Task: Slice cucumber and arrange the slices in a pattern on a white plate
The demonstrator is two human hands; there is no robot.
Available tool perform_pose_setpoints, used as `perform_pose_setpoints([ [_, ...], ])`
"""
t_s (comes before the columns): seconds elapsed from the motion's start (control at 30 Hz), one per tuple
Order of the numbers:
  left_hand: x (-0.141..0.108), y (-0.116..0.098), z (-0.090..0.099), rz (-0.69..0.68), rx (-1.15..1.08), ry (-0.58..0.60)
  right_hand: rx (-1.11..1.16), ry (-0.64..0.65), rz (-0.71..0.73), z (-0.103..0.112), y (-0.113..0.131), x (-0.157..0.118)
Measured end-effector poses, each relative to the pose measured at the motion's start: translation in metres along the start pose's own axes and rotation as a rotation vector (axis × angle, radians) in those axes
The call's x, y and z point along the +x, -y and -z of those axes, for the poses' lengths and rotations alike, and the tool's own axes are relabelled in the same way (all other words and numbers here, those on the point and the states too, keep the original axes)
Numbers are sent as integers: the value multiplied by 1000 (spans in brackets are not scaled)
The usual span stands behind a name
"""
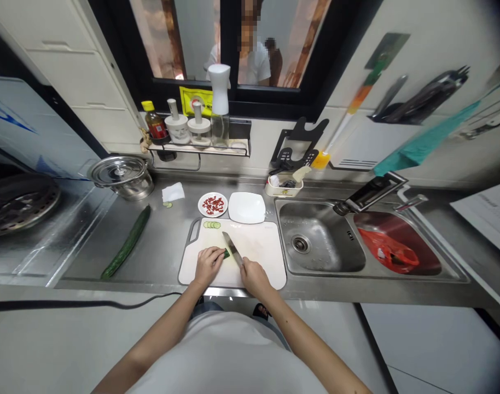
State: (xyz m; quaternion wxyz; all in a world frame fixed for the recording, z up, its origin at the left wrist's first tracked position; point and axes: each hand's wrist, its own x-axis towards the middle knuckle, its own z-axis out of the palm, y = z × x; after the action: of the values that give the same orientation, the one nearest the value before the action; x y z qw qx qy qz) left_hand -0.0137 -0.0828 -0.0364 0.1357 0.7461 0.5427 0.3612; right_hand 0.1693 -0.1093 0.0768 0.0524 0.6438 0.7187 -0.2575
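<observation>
On the white cutting board (262, 246), my left hand (209, 264) is closed on a short piece of cucumber (226, 253), most of which the fingers hide. My right hand (254, 276) grips a kitchen knife (232, 247) by its handle, the blade slanting up and left beside the cucumber piece. Several thin cucumber slices (211, 225) lie in an overlapping row at the board's upper left. Behind the board sit a small plate of chopped red pieces (213, 204) and a white square plate (246, 207). A whole cucumber (127, 243) rests on the counter to the left.
A double sink (319, 241) adjoins the board on the right, with a red plastic bag (389, 251) in its far basin. A lidded steel pot (125, 176) stands at the back left. A condiment rack (201, 149) hangs under the window. A white paper (173, 192) lies near the pot.
</observation>
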Motion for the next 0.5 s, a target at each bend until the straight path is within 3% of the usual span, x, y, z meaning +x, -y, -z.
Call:
perform_pose_setpoints([
  [0.5,0,-1,0,-56,74,39,-50,54,23,4,9,1],
])
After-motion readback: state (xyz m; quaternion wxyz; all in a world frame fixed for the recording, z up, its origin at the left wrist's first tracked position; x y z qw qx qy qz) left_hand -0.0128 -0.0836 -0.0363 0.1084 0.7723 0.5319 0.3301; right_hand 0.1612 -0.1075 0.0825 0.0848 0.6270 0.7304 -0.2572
